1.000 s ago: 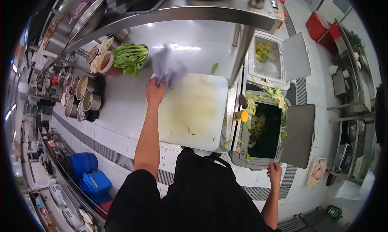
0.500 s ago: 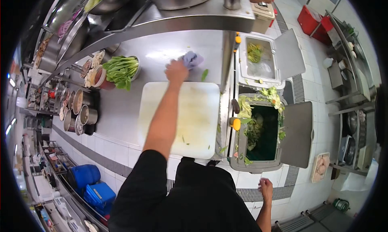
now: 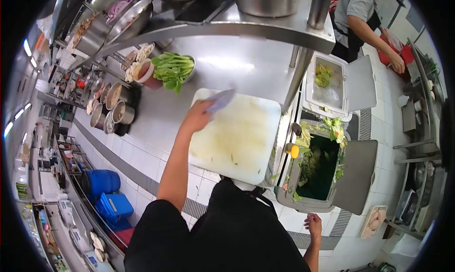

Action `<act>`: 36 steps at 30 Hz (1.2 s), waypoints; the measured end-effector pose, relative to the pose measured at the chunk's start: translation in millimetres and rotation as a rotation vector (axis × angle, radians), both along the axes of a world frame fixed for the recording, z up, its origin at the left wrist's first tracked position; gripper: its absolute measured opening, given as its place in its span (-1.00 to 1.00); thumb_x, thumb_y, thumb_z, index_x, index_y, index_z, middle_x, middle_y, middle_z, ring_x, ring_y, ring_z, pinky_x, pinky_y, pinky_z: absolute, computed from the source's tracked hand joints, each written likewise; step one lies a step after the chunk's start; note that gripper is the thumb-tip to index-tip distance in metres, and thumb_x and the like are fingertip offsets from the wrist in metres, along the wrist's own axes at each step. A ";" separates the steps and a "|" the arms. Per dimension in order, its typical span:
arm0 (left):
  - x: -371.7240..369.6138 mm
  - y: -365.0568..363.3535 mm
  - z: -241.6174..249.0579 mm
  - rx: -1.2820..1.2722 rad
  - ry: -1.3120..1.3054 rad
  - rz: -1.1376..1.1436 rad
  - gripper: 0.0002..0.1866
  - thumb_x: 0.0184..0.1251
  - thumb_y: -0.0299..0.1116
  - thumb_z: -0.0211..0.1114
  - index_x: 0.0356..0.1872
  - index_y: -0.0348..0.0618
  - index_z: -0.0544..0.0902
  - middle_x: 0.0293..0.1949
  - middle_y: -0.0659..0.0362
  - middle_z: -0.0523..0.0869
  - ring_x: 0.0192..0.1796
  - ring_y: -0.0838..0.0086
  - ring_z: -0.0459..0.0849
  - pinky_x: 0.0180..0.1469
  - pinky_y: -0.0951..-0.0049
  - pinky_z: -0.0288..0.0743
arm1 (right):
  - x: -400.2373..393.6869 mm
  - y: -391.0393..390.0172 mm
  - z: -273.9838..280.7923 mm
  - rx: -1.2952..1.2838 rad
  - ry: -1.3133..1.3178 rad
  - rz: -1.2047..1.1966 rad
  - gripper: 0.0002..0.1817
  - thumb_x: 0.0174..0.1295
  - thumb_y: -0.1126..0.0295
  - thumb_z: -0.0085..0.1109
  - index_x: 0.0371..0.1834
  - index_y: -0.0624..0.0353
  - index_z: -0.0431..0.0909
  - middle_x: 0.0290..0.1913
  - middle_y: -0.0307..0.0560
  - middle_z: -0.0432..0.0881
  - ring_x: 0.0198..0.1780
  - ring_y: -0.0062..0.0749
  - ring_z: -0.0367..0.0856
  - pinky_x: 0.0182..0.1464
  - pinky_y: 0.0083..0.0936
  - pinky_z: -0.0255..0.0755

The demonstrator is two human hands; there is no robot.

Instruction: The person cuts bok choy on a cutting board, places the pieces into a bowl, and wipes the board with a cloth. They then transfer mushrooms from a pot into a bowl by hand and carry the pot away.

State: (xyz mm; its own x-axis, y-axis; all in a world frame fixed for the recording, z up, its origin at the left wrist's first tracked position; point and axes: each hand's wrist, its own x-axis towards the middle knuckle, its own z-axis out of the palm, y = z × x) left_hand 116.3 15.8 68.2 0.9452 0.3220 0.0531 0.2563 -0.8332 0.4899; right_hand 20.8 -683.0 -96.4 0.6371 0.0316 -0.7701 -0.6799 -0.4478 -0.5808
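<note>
My left hand (image 3: 197, 116) holds a bunched lavender cloth (image 3: 220, 100) over the upper left part of the white cutting board (image 3: 237, 134). The cloth is a little blurred. Yellowish stains and small green bits lie on the board, which rests on the steel table (image 3: 222, 68). My right hand (image 3: 313, 223) hangs low over the tiled floor, away from the table; its fingers are curled and I cannot make out whether they hold anything. A bowl of leafy greens (image 3: 173, 71) stands behind the board to the left.
Right of the board is an open bin (image 3: 310, 203) with vegetable scraps on its rim, and behind it a white open container (image 3: 310, 89). A steel shelf (image 3: 265, 30) crosses above the table. A co-worker (image 3: 360, 21) stands at the upper right. Pots (image 3: 113, 97) stand at left.
My left hand has brought the cloth from the table behind the board onto the board's upper left. The view has shifted, and more of the co-worker shows. The green leaf piece behind the board is gone.
</note>
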 end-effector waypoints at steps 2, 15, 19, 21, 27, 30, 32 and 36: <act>-69.4 -16.1 -75.1 0.148 0.228 0.283 -0.49 0.27 -0.47 0.19 0.28 -0.03 0.67 0.17 -0.19 0.64 0.10 -0.10 0.69 0.15 0.01 0.60 | 15.3 14.9 18.7 0.022 0.003 0.077 -0.71 0.50 0.18 0.18 0.02 0.18 0.65 -0.36 -0.12 0.72 -0.45 -0.48 0.66 -0.44 -0.54 0.52; -102.6 -203.9 10.7 -1.140 0.169 -0.293 0.03 0.22 -0.20 0.59 0.65 -0.03 0.14 0.61 0.03 0.22 0.66 0.08 0.13 0.55 -0.04 0.27 | 46.4 269.4 91.6 -0.028 -0.550 0.645 -0.43 0.55 -0.03 0.00 0.14 0.33 0.65 -0.08 0.25 0.78 -0.03 0.03 0.75 0.14 -0.10 0.53; -161.9 -114.2 -33.4 -1.400 0.108 -0.018 -0.23 0.44 -0.21 0.34 0.61 -0.09 0.25 0.46 0.05 0.46 0.35 0.24 0.60 0.20 0.18 0.64 | 20.7 392.5 185.8 0.419 -0.377 0.574 -0.51 0.66 0.02 -0.11 0.10 0.18 0.69 -0.24 0.04 0.78 -0.26 -0.26 0.70 -0.13 -0.28 0.58; -205.4 -66.6 -67.0 -1.311 0.132 0.181 -0.48 0.53 -0.12 0.19 0.42 -0.06 0.46 0.18 0.14 0.69 0.14 0.33 0.69 0.07 0.26 0.63 | -0.8 452.9 169.8 0.581 -0.562 0.514 -0.40 0.63 -0.09 -0.06 -0.23 0.28 0.68 -0.46 0.07 0.68 -0.44 -0.36 0.55 -0.34 -0.20 0.41; -342.0 60.7 -99.2 -1.353 0.395 0.391 -0.47 0.55 -0.18 0.21 0.43 -0.19 0.47 0.29 -0.09 0.60 0.26 0.02 0.61 0.21 0.01 0.58 | -52.8 586.2 247.7 0.237 -0.728 0.769 -0.28 0.56 -0.21 -0.09 -0.40 0.36 0.51 -0.45 0.28 0.59 -0.42 0.21 0.58 -0.28 -0.03 0.48; -366.1 106.7 -114.3 -1.338 0.409 0.353 -0.52 0.52 -0.23 0.24 0.38 -0.17 0.52 0.22 -0.06 0.64 0.21 0.05 0.65 0.19 0.03 0.62 | -78.6 634.8 264.5 0.170 -1.008 0.744 -0.37 0.53 -0.13 0.00 -0.40 0.31 0.53 -0.43 0.29 0.59 -0.37 0.28 0.59 -0.23 0.05 0.50; -370.1 133.4 -123.1 -1.241 0.396 0.378 -0.62 0.51 -0.08 0.23 0.14 -0.11 0.57 -0.18 0.21 0.70 -0.16 0.45 0.69 -0.19 0.39 0.58 | -88.8 673.1 272.8 0.216 -1.293 0.524 -0.46 0.48 -0.09 0.08 -0.27 0.28 0.58 -0.35 0.32 0.62 -0.29 0.31 0.63 -0.17 0.09 0.52; -354.6 162.4 -65.7 -1.132 0.148 0.175 -0.71 0.49 -0.30 0.29 0.10 -0.22 0.73 -0.18 0.21 0.75 -0.21 0.58 0.63 -0.17 0.50 0.53 | -67.6 730.3 265.4 -0.199 -0.985 0.877 -0.40 0.41 -0.19 0.12 0.10 0.18 0.63 0.05 0.29 0.68 0.00 0.21 0.72 0.06 -0.01 0.60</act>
State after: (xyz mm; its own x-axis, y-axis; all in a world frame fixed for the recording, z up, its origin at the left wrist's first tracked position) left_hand -238.3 178.2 2.5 0.8557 0.2413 -0.4577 0.4426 0.1169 0.8891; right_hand -46.8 47.3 168.9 0.7535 0.6561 -0.0425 0.5377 -0.6522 -0.5343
